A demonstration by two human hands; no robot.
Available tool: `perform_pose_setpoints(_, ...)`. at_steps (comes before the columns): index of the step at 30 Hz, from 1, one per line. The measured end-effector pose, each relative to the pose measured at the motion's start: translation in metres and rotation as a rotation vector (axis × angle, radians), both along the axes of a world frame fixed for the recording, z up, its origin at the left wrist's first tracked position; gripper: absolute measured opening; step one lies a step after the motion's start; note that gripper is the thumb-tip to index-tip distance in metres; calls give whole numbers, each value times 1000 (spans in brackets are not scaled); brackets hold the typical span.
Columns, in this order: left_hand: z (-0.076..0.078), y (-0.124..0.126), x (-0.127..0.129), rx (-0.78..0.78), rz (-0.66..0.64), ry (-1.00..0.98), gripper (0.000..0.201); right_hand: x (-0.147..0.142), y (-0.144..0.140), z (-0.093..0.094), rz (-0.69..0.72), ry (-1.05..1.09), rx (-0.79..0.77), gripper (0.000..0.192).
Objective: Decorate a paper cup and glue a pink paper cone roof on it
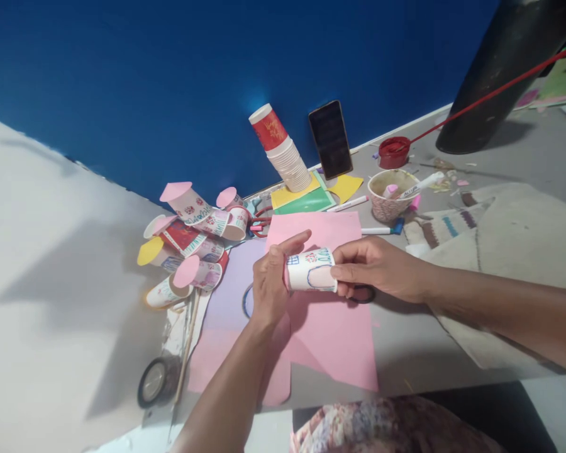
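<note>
A white paper cup (304,272) lies sideways between my hands, with a blue door outline, a small window and a pink flower drawn on it. My right hand (370,267) grips its rim end, thumb in front and fingers behind. My left hand (272,280) has its palm against the cup's other end, fingers stretched out and pointing up to the right. Below is a pink paper sheet (344,352) on top of a lilac sheet (226,277). A dark loop (248,302) shows beside my left hand and another dark loop (364,294) under my right.
Decorated cups (193,274) with pink and yellow discs are piled at left. A cup stack (287,157) and a phone (331,139) lean by the blue wall. A tub of markers (382,207), a cloth (509,251), a black cylinder (500,75) and a tape roll (153,382) lie around.
</note>
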State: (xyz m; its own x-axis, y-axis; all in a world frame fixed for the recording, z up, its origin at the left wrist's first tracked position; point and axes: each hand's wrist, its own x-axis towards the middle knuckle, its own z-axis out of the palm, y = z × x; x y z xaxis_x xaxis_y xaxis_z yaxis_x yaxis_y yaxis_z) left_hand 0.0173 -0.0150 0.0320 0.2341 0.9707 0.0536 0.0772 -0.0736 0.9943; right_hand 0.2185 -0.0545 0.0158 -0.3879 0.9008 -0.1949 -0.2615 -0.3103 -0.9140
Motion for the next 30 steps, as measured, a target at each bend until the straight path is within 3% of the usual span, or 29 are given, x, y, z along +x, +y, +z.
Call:
perform_pose_setpoints(5, -7, 4, 3, 57, -22, -205, 59, -1, 2, -1, -25, 52, -42, 48)
perform_pose_setpoints(9, -9, 8, 5, 106, 100, -273, 53, 0, 3, 0, -108, 51, -36, 44)
perform_pose_setpoints(12, -9, 10, 5, -2, 163, -262, 47, 1, 0, 4, -224, -115, 134, 32)
perform_pose_setpoints(17, -9, 12, 5, -126, 51, -295, 37, 0, -3, 9, -364, -521, 494, 26)
perform_pose_setpoints(20, -9, 12, 3, -139, 54, -295, 31, 1, -1, 9, -401, -631, 642, 30)
perform_pose_setpoints(30, -4, 7, 6, -155, -58, -213, 37, 4, 0, 14, -360, -510, 698, 35)
